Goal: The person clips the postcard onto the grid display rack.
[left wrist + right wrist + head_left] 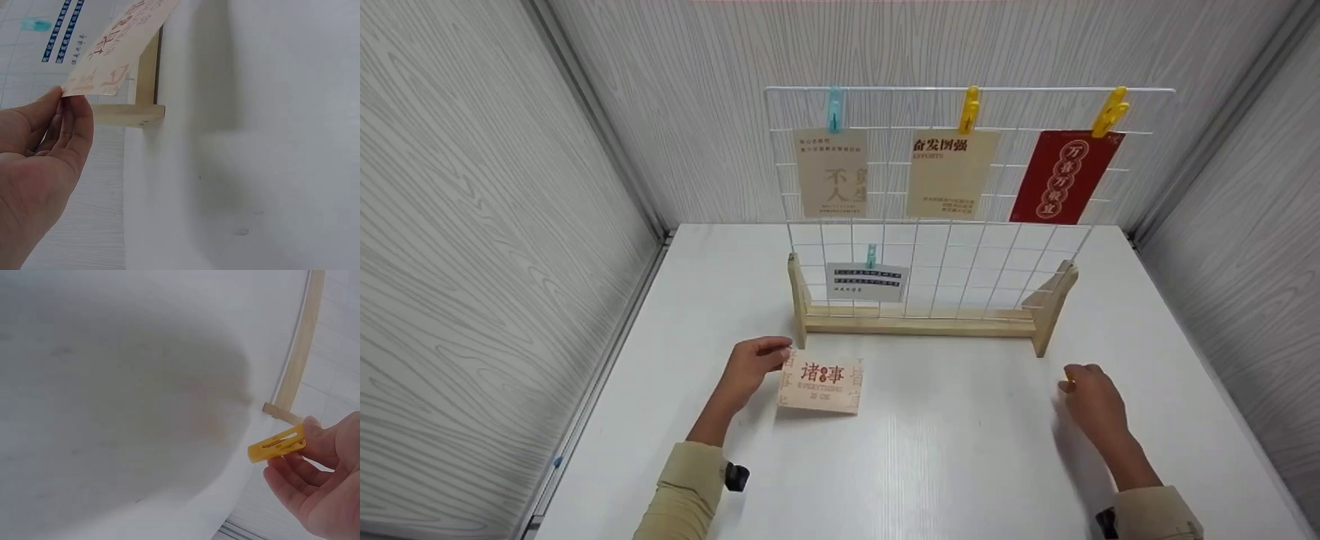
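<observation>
My left hand [750, 367] pinches a cream card [820, 384] with red lettering by its upper left corner, thumb against fingers. In the left wrist view the card [121, 48] slants up from the fingertips, above the white table. My right hand [1095, 401] holds a yellow clip [277, 444] between thumb and fingers, in front of the rack's right foot. A white wire grid rack [952, 247] on a wooden base [919, 325] stands behind both hands. A small white card [847, 289] hangs low on its left side from a teal clip [871, 256].
Along the grid's top hang a beige card [832, 191] under a blue clip [835, 110], a cream card [949, 176] under a yellow clip [970, 110], and a red card [1065, 180] under another yellow clip [1111, 112]. Grey wood-grain panels [480, 225] enclose the white table [930, 457].
</observation>
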A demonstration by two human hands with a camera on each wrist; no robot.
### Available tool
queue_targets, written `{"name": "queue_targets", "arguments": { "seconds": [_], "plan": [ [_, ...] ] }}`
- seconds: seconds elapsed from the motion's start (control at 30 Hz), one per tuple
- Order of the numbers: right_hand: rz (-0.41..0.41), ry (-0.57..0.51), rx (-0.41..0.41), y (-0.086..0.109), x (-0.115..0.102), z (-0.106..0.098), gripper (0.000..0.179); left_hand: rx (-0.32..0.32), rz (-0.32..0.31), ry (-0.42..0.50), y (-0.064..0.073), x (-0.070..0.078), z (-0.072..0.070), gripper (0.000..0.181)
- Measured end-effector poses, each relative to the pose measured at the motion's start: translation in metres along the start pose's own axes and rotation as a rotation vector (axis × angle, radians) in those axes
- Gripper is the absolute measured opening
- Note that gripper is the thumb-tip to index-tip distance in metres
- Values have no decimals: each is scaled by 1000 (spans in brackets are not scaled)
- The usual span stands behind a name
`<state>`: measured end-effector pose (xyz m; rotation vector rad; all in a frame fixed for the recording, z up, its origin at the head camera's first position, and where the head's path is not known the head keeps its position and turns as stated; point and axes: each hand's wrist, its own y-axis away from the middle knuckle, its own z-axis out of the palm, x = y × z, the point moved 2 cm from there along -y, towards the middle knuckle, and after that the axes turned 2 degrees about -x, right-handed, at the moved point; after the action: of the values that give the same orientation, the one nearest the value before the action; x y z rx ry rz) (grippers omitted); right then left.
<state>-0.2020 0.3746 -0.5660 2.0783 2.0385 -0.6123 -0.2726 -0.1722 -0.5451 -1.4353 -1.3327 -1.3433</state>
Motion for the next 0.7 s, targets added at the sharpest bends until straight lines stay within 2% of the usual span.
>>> {"name": "queue_targets", "arguments": {
  "seconds": [0.17, 0.4, 0.7],
  "plan": [
    [-14, -44, -6, -1, -5, 3, 25, -18, 5, 3, -2, 5, 13, 25],
    [-31, -142, -38, -4, -23, 5, 36, -45, 27, 16, -5, 9, 30, 28],
    [-78, -234, 18, -8, -49, 6, 27, -89, 73, 17, -12, 14, 59, 28]
  ]
}}
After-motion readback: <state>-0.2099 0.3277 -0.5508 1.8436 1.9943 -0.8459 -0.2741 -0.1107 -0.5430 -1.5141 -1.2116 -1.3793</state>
